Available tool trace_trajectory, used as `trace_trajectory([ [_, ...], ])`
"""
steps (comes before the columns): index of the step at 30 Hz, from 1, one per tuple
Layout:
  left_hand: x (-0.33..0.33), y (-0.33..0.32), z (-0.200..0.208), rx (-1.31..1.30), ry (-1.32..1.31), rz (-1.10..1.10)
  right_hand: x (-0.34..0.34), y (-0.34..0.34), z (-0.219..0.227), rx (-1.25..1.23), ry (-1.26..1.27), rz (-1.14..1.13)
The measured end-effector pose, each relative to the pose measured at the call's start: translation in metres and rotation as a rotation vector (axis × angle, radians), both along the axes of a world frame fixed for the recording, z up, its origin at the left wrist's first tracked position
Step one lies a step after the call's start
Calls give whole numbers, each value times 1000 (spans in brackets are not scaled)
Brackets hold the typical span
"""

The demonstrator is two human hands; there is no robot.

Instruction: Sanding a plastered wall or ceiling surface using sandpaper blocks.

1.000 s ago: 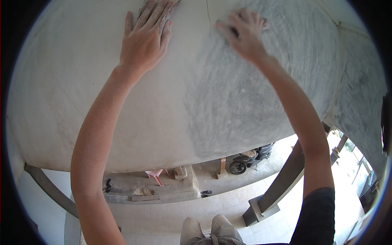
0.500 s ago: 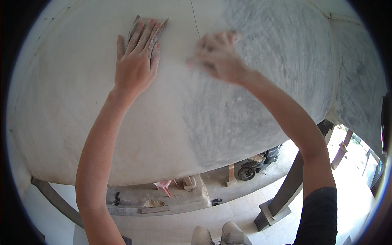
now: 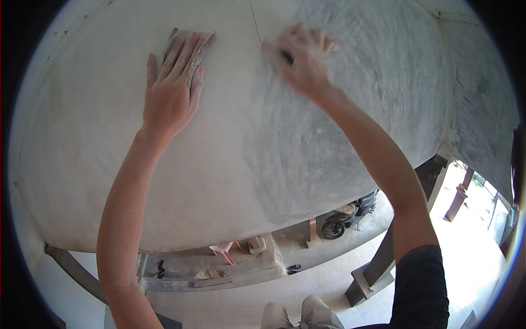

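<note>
A large plastered surface (image 3: 208, 181) fills most of the view, pale on the left and mottled grey on the right. My left hand (image 3: 170, 93) lies against its pale part, long fingers pressing a dusty grey sheet (image 3: 200, 54), perhaps sandpaper, with rough edges that show past the fingers. On the border of the grey part is my right hand (image 3: 304, 60), blurred by motion, its fingers bent. A pale edge juts out beyond those fingers; what it belongs to cannot be made out. A thin dark crack (image 3: 255, 22) runs down between the hands.
Below the surface's lower edge are a red plastic chair (image 3: 223, 251), a parked motorbike (image 3: 342, 219) and a board (image 3: 212, 282) on the floor. A dark post (image 3: 378, 263) stands at the lower right, near bright daylight. My knees (image 3: 298, 313) show at the bottom.
My right hand has moved up and to the right. My left hand, with the sheet under it, has slid slightly down and left. The whole view has shifted a little.
</note>
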State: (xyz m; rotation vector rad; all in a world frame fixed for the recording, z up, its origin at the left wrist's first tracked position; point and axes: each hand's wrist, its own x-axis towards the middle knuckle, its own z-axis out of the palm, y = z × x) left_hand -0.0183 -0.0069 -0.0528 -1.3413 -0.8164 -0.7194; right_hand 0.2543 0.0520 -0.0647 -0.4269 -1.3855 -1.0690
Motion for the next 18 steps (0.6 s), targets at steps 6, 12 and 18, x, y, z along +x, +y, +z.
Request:
trace_trajectory([
  [6,8,-2,-1,-11,-31,-74,41,-1,50,62,91,-20],
  [12,-3,4,-4,15,0,-5,29,12,23,102,-176,-75],
  [18,-1,-7,-3,3,21,58,19,12,7,66,-24,-65],
])
